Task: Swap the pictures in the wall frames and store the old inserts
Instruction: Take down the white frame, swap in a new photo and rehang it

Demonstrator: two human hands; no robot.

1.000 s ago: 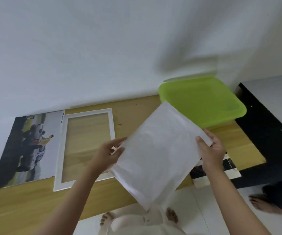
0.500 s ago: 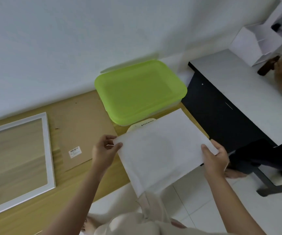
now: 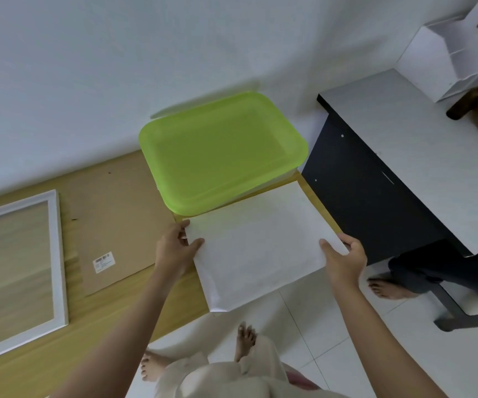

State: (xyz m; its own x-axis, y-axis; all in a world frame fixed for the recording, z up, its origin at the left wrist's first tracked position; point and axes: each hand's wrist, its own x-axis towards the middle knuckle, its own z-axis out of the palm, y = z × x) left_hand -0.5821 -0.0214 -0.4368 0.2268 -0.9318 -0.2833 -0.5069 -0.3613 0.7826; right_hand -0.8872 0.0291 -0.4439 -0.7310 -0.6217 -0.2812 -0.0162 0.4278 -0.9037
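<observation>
The left hand (image 3: 174,248) and right hand (image 3: 344,259) each pinch an opposite side of the white sheet (image 3: 260,248), held over the tabletop's (image 3: 174,300) front right corner, just beside the green-lidded box (image 3: 220,150).

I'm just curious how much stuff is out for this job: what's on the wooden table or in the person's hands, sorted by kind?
White picture frame: 1
Brown cardboard backing board: 1
Green-lidded storage box: 1
White sheet, held at its edges by the left hand and right hand: 1
Total: 4
</observation>
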